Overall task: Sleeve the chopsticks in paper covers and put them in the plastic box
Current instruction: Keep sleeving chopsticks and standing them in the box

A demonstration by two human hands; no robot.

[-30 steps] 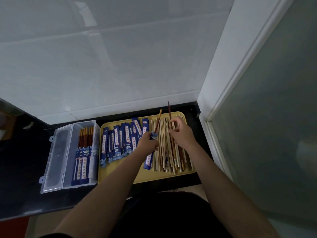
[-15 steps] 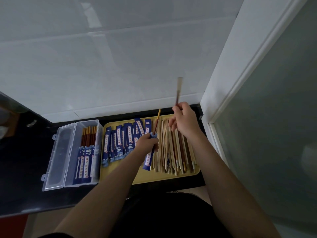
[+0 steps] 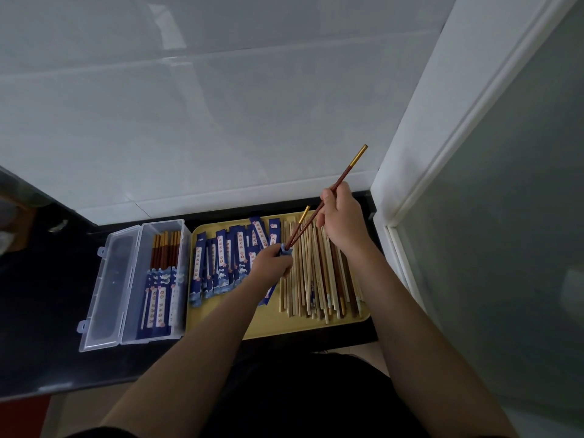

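- Dark red chopstick with gold end slanted up and to the right, lower tip at the mouth of the blue paper cover, upper part pinched in the right hand, fingers curled round the shaft.
- Second chopstick already seated in that same cover, gold end poking up just beside the first.
- Cover gripped in the left hand, fingers closed round it, raised above the yellow tray.
- On the tray: row of spare blue covers to the left, heap of loose chopsticks to the right, directly under both hands.
- Clear plastic box just left of the tray, lid swung open to the left, sleeved pairs lying inside.
- Tray's right edge close to the white door frame; far edge near the white tiled wall; open dark counter left of the box.
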